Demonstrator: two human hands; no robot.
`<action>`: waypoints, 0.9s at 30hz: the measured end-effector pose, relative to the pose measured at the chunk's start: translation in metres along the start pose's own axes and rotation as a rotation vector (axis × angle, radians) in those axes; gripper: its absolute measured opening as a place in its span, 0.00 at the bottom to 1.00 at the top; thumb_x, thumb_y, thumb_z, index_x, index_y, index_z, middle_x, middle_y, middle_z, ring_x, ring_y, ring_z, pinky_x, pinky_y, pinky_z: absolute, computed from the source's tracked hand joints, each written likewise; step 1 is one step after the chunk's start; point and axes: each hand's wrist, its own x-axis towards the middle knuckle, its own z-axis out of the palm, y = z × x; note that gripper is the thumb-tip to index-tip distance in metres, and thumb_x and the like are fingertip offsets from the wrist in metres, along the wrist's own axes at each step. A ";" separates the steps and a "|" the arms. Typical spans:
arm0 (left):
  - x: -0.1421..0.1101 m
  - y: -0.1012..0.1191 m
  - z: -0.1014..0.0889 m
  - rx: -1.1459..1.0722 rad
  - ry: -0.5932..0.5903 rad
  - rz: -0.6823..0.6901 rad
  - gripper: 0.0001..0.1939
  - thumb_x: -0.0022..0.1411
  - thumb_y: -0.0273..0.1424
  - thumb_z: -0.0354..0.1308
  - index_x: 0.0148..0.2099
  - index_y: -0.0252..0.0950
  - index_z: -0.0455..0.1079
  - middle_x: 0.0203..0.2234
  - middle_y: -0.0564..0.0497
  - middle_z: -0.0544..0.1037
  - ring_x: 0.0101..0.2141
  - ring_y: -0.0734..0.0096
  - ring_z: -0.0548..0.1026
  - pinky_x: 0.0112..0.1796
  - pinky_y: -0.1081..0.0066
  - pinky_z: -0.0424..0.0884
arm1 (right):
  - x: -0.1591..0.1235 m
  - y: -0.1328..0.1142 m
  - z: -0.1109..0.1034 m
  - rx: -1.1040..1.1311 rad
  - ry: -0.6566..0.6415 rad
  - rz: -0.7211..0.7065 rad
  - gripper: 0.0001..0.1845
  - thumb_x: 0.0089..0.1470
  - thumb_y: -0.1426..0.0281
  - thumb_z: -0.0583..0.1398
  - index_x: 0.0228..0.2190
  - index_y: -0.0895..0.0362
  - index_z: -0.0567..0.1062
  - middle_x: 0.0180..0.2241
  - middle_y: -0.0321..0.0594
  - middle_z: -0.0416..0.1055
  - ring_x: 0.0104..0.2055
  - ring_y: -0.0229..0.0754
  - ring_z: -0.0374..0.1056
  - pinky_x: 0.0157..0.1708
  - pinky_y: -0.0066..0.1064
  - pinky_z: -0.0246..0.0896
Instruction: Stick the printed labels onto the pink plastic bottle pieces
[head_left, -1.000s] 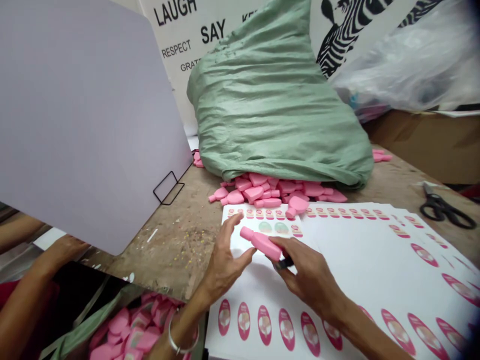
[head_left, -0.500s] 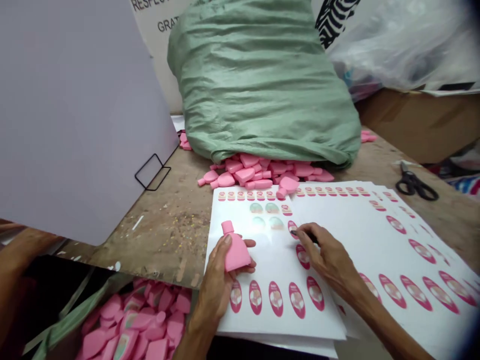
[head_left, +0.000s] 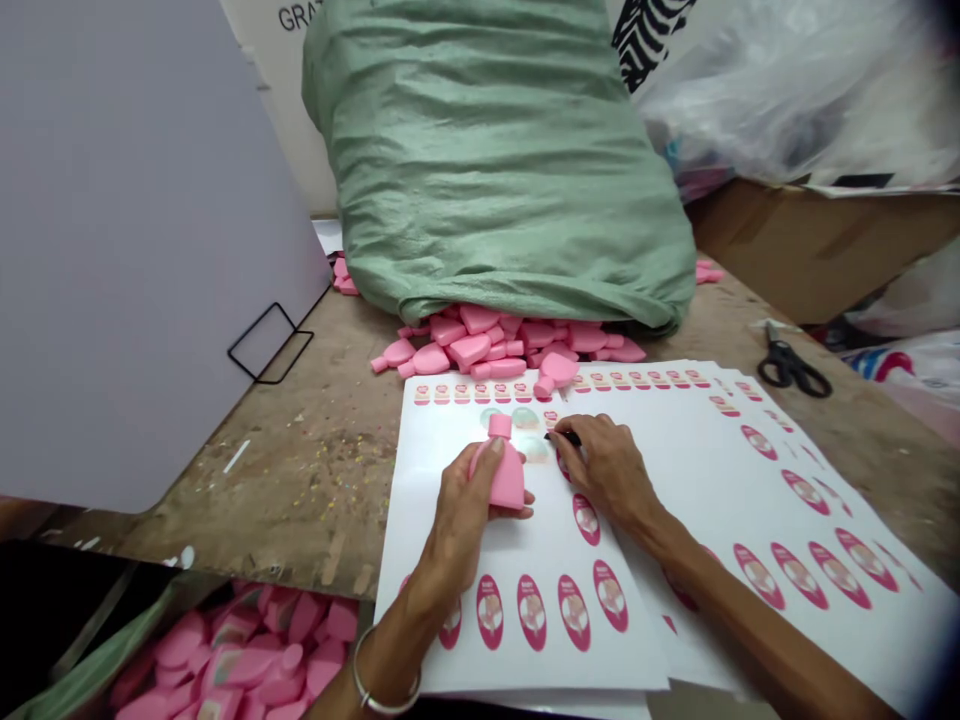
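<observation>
Right now, the left hand [head_left: 469, 520] wraps around a pink plastic bottle [head_left: 508, 480] above a white label sheet [head_left: 555, 540]. The right hand [head_left: 607, 465] pinches a small black tool [head_left: 570, 437].

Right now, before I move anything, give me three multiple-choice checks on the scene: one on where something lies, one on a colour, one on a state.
1. Where do the black-handled scissors lie?
A) On top of the sheets
B) On the wooden table, right of the sheets
C) Among the loose bottles

2. What colour is the bottle in the left hand?
A) White
B) Green
C) Pink

3. What is the right hand doing?
A) Lying open and empty
B) Pinching a small black object over a sticker sheet
C) Gripping the bottle's neck

1 B: the scissors sit on bare wood beyond the sheets' right edge.
2 C: its body and neck are both pink.
3 B: the fingertips close on the dark item above the sheet.
</observation>
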 end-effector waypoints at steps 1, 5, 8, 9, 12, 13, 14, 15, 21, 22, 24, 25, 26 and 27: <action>0.006 -0.003 0.003 0.006 -0.010 0.003 0.20 0.57 0.47 0.57 0.38 0.33 0.68 0.31 0.48 0.71 0.26 0.69 0.75 0.27 0.70 0.73 | -0.001 0.000 0.000 -0.018 -0.001 -0.015 0.08 0.59 0.67 0.54 0.33 0.57 0.71 0.31 0.41 0.73 0.35 0.44 0.63 0.35 0.35 0.49; 0.025 -0.015 0.010 0.050 0.000 -0.044 0.22 0.58 0.49 0.55 0.39 0.34 0.66 0.28 0.52 0.68 0.25 0.68 0.76 0.28 0.69 0.73 | -0.004 -0.002 -0.001 -0.040 0.007 -0.066 0.09 0.59 0.68 0.53 0.30 0.57 0.71 0.29 0.41 0.71 0.33 0.43 0.62 0.34 0.34 0.48; 0.029 -0.022 0.012 0.122 0.007 0.008 0.23 0.59 0.50 0.53 0.42 0.34 0.66 0.28 0.53 0.68 0.25 0.70 0.76 0.28 0.71 0.72 | -0.008 -0.003 -0.001 -0.014 0.011 -0.076 0.08 0.59 0.69 0.53 0.29 0.57 0.70 0.28 0.40 0.71 0.33 0.42 0.62 0.34 0.33 0.49; 0.029 -0.024 0.012 0.141 0.002 0.032 0.23 0.59 0.50 0.52 0.42 0.34 0.66 0.28 0.53 0.68 0.25 0.70 0.76 0.29 0.72 0.72 | -0.009 -0.004 -0.001 0.001 0.010 -0.072 0.08 0.58 0.69 0.54 0.29 0.57 0.70 0.27 0.39 0.70 0.32 0.42 0.62 0.34 0.33 0.49; 0.027 -0.026 0.011 0.155 0.000 0.050 0.22 0.59 0.50 0.52 0.42 0.35 0.66 0.29 0.53 0.68 0.24 0.72 0.76 0.29 0.72 0.71 | -0.012 -0.004 -0.001 0.058 -0.007 -0.033 0.07 0.58 0.68 0.55 0.28 0.56 0.69 0.27 0.38 0.70 0.31 0.41 0.62 0.33 0.33 0.50; 0.027 -0.027 0.011 0.152 0.002 0.050 0.22 0.59 0.50 0.52 0.41 0.35 0.66 0.29 0.53 0.68 0.24 0.72 0.75 0.29 0.72 0.71 | -0.013 -0.005 -0.001 0.077 -0.015 -0.015 0.07 0.57 0.68 0.55 0.28 0.56 0.69 0.27 0.38 0.70 0.31 0.41 0.62 0.33 0.33 0.50; 0.026 -0.027 0.011 0.149 0.002 0.049 0.22 0.59 0.50 0.52 0.41 0.35 0.66 0.28 0.53 0.68 0.24 0.73 0.75 0.29 0.72 0.71 | -0.013 -0.006 -0.001 0.091 -0.020 0.003 0.06 0.56 0.67 0.56 0.29 0.56 0.69 0.27 0.38 0.70 0.31 0.41 0.62 0.33 0.33 0.50; 0.026 -0.028 0.010 0.147 0.004 0.049 0.22 0.59 0.50 0.52 0.40 0.35 0.66 0.28 0.53 0.68 0.24 0.73 0.74 0.28 0.72 0.71 | -0.014 -0.007 -0.001 0.096 -0.017 0.014 0.06 0.56 0.67 0.57 0.29 0.56 0.69 0.27 0.38 0.71 0.31 0.41 0.62 0.32 0.33 0.51; 0.028 -0.030 0.008 0.037 0.011 0.064 0.22 0.57 0.51 0.54 0.37 0.34 0.65 0.27 0.53 0.68 0.25 0.74 0.72 0.28 0.71 0.73 | -0.018 -0.019 -0.003 -0.035 0.110 -0.164 0.10 0.57 0.67 0.56 0.26 0.56 0.71 0.25 0.40 0.71 0.30 0.42 0.62 0.33 0.35 0.50; 0.029 -0.030 0.008 0.006 0.007 0.066 0.22 0.57 0.50 0.54 0.37 0.34 0.65 0.27 0.53 0.68 0.25 0.74 0.72 0.28 0.71 0.74 | -0.018 -0.020 -0.004 -0.012 0.137 -0.167 0.10 0.57 0.67 0.56 0.26 0.56 0.71 0.24 0.40 0.70 0.30 0.42 0.62 0.33 0.36 0.51; 0.030 -0.030 0.006 -0.056 -0.001 0.068 0.22 0.58 0.50 0.54 0.37 0.34 0.65 0.28 0.52 0.68 0.25 0.74 0.72 0.28 0.71 0.74 | -0.018 -0.021 -0.009 0.135 0.186 -0.067 0.10 0.56 0.64 0.57 0.26 0.56 0.70 0.24 0.39 0.70 0.30 0.41 0.63 0.33 0.35 0.54; 0.030 -0.030 0.005 -0.089 0.000 0.067 0.22 0.58 0.50 0.54 0.38 0.33 0.65 0.29 0.52 0.68 0.25 0.74 0.73 0.27 0.71 0.75 | -0.016 -0.021 -0.013 0.244 0.202 0.028 0.11 0.55 0.62 0.58 0.26 0.56 0.70 0.24 0.39 0.70 0.29 0.41 0.64 0.32 0.34 0.56; 0.031 -0.029 0.004 -0.121 0.006 0.064 0.23 0.58 0.50 0.54 0.39 0.33 0.66 0.29 0.51 0.69 0.26 0.73 0.73 0.27 0.71 0.75 | -0.015 -0.021 -0.017 0.359 0.210 0.134 0.13 0.54 0.60 0.59 0.26 0.56 0.69 0.24 0.38 0.70 0.28 0.40 0.64 0.31 0.33 0.58; 0.031 -0.028 0.004 -0.151 0.016 0.054 0.24 0.58 0.51 0.53 0.39 0.32 0.66 0.30 0.50 0.70 0.26 0.72 0.74 0.27 0.70 0.75 | -0.014 -0.022 -0.023 0.462 0.208 0.232 0.14 0.53 0.58 0.60 0.26 0.56 0.69 0.24 0.37 0.70 0.27 0.38 0.64 0.29 0.31 0.59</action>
